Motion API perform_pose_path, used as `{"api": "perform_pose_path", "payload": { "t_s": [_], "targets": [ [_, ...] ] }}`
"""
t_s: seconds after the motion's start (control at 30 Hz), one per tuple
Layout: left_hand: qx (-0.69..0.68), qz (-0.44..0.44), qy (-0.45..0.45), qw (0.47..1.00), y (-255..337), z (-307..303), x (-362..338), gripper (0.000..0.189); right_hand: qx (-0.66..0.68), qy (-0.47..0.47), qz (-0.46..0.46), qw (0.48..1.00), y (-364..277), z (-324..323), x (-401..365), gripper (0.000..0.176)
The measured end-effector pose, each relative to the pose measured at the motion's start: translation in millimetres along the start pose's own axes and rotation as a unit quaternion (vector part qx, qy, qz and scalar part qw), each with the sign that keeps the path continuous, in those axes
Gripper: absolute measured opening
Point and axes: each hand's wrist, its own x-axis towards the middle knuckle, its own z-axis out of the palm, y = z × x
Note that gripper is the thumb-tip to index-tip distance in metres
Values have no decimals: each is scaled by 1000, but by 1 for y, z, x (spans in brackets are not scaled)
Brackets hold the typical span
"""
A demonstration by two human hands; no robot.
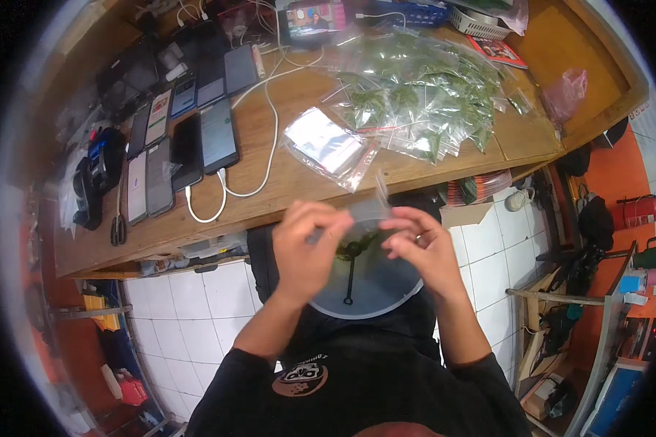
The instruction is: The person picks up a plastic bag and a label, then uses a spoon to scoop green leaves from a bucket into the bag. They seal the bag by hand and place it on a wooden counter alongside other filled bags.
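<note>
Between my two hands a small clear plastic bag (372,209) is stretched above a round translucent tub (386,291) on my lap. My left hand (310,244) pinches the bag's left side. At its right side is my right hand (421,244), with fingers curled and thumb near them, wearing a ring. In the tub lie green leaves (340,261) and a black long-handled tool (350,280). A stack of empty clear bags (328,143) rests near the desk's front edge. Behind it is a large pile of bags filled with green leaves (423,95).
Several phones (219,135) with white cables lie on the wooden desk (259,175) at left, beside black scissors (118,227). A lit phone (315,20) stands at the back. A white basket (481,25) is back right. A wooden rack (561,297) stands at right.
</note>
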Motion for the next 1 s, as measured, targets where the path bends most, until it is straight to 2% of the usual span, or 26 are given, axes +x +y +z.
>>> {"api": "perform_pose_path", "payload": {
  "t_s": [0.03, 0.07, 0.1, 0.13, 0.17, 0.2, 0.27, 0.3, 0.33, 0.37, 0.4, 0.43, 0.47, 0.53, 0.6, 0.77, 0.83, 0.87, 0.93, 1.0],
  "targets": [
    [2, 1, 1, 1000, 4, 2, -11, 5, 54, -41, -1, 998, 9, 1, 2, 54],
    [-58, -29, 2, 998, 7, 5, -21, 4, 55, -43, -2, 998, 10, 2, 2, 54],
    [-119, -58, 3, 991, 9, 8, -31, 4, 84, -61, 11, 995, 7, 7, 2, 52],
    [-118, -58, 3, 991, 9, 11, -40, 4, 112, -80, 25, 990, 6, 11, 2, 50],
    [-131, -76, 17, 988, 7, 14, -50, 4, 131, -58, -23, 989, 11, 14, 1, 41],
    [-143, -95, 32, 985, 7, 15, -56, 5, 131, -58, -22, 989, 15, 13, -1, 41],
    [-128, -107, 31, 985, 7, 15, -63, 11, 129, 1, -58, 990, 21, 9, -3, 28],
    [-49, -86, 43, 994, 17, 13, -59, 16, 128, 0, -58, 990, 20, 6, -5, 28],
    [31, -64, 54, 996, 24, 12, -55, 20, 73, -10, -57, 996, 18, 2, -7, 21],
    [31, -64, 56, 996, 27, 9, -52, 20, 18, -20, -55, 998, 16, -2, -9, 15],
    [75, -6, 25, 997, 29, 6, -48, 22, 17, -21, -56, 998, 13, -4, -12, 15],
    [120, 52, -5, 991, 29, 1, -47, 23, -118, -86, -58, 988, 8, -7, -14, 12],
    [120, 52, -4, 991, 24, -3, -49, 23, -251, -149, -60, 955, 6, -7, -16, 9],
    [38, 8, -214, 976, 10, -8, -54, 16, -283, -159, -82, 942, 8, -5, -20, 9],
    [38, 7, -231, 972, 6, -8, -56, 12, -308, -194, -69, 929, 6, -5, -22, 10],
    [7, -8, -260, 965, -4, -6, -61, 8, -335, -196, -48, 920, 5, -4, -21, 12],
    [2, -61, -209, 976, -2, -6, -63, 8, -293, -116, -163, 935, 8, 3, -21, 18],
    [2, -61, -209, 976, -1, -7, -62, 8, -292, -116, -162, 935, 10, 3, -23, 18],
    [44, -35, -147, 988, 2, -7, -62, 9, -241, 51, -307, 919, 14, 4, -29, 25],
    [47, -21, -142, 988, 1, -5, -64, 10, -226, 67, -316, 919, 28, 1, -34, 31]
  ]
}}
